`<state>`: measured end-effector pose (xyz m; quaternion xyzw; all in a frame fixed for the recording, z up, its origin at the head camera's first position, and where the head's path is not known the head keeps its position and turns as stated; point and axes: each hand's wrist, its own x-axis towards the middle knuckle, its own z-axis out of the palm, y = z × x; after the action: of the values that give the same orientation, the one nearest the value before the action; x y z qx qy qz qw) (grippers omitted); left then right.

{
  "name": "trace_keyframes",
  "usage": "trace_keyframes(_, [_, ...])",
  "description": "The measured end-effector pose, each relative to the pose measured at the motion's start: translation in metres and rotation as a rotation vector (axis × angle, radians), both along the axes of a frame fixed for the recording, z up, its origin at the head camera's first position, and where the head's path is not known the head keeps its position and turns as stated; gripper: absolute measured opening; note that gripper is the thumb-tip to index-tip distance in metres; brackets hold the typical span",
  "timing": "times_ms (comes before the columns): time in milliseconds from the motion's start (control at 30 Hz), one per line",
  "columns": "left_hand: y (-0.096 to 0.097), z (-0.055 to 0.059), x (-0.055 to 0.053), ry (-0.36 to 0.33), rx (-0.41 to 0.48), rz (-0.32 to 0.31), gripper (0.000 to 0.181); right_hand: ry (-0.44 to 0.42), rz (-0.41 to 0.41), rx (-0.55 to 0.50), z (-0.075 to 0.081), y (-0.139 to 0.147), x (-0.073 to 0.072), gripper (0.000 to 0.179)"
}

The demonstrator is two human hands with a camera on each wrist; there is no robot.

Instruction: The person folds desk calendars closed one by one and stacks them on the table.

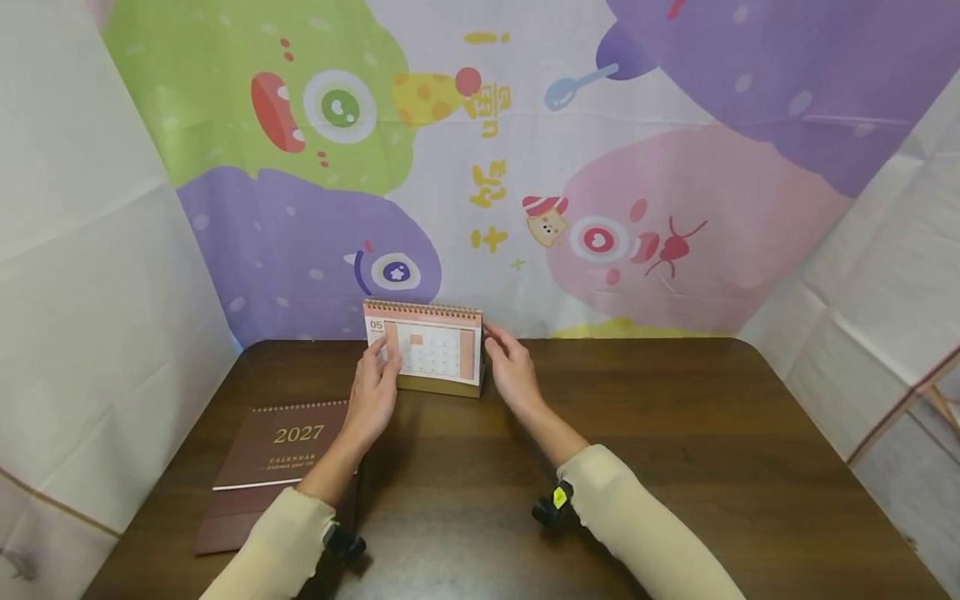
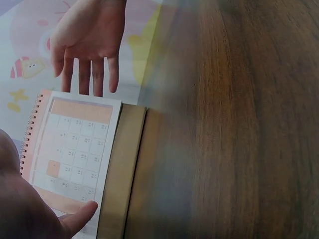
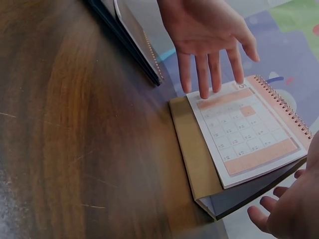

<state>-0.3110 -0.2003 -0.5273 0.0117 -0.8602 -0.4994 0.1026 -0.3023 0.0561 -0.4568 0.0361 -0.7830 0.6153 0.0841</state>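
A spiral-bound desk calendar (image 1: 435,346) stands upright at the back of the table, its page marked 05 facing me above a tan base. My left hand (image 1: 375,387) is at its left side, with fingers extended over the page edge in the head view. At the opposite side, my right hand (image 1: 513,367) has its fingers loosely straight beside the calendar's edge. In the right wrist view, the left hand's fingers (image 3: 201,74) reach down at the page's far end. Neither hand grips the calendar.
A dark red 2027 calendar (image 1: 288,442) lies on the left of the brown wooden table (image 1: 637,433), partly behind my left forearm. A cartoon-printed cloth (image 1: 450,167) hangs just behind the table's back edge. White panels (image 1: 75,250) stand on both sides.
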Motion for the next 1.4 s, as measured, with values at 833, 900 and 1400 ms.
trace_keyframes(833, [-0.005,-0.027,-0.029,0.002,0.027,-0.085,0.077,0.049,0.021,-0.005,-0.001,0.005,0.025,0.032])
trace_keyframes(900, [-0.002,-0.023,-0.026,0.021,0.012,-0.092,0.076,0.051,0.027,0.011,-0.002,0.005,0.03,0.031])
trace_keyframes(1400, [-0.006,-0.036,-0.043,-0.004,-0.004,-0.118,0.081,0.107,0.087,0.063,-0.003,0.002,0.051,0.028])
